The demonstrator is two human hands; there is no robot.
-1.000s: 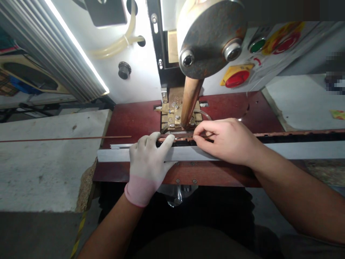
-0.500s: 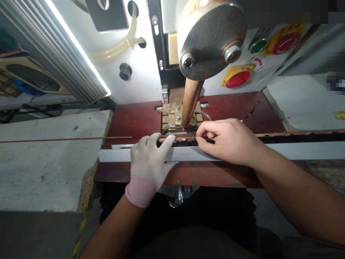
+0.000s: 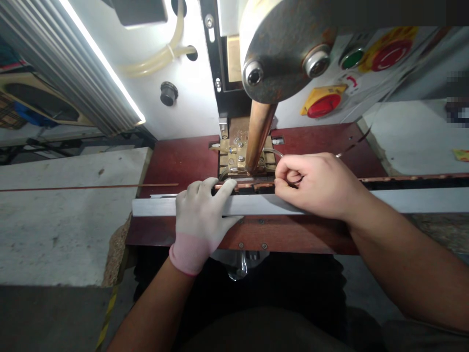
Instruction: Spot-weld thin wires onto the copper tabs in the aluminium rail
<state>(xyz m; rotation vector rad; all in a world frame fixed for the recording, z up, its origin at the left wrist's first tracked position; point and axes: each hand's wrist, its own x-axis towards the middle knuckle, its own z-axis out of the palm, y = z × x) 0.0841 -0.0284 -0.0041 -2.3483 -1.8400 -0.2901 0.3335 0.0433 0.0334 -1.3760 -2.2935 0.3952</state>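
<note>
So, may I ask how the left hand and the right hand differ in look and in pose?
The left hand wears a pale glove with a pink cuff; the right hand is bare. The left hand lies across the metal rail, thumb apart from its fingers; the right hand has thumb and index finger curled together, with a thin strip trailing behind it. Both reach over the metal rail.

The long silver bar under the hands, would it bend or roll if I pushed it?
The silver bar probably wouldn't bend easily: its long edges look straight. It likely wouldn't roll, because its front face is flat. It might slip a little, as its surface looks smooth.
</note>
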